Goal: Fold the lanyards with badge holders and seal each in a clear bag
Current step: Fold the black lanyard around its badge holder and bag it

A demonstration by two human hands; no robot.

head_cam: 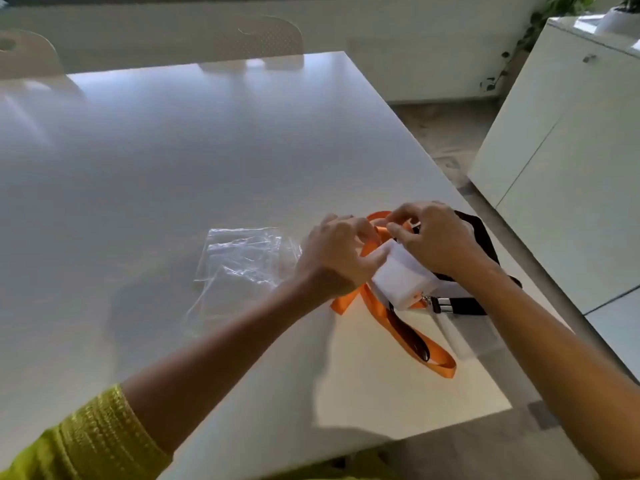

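Soft daylight glares off the white table (pixel 173 150) (perhaps from a far window); arm shadows, edges blurred.

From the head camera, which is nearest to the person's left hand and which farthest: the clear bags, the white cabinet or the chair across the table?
1. Clear bags: on the table, just left of the left hand.
2. Chair: behind the table's far edge.
3. White cabinet: far right, across the floor. It ranks close to the chair.
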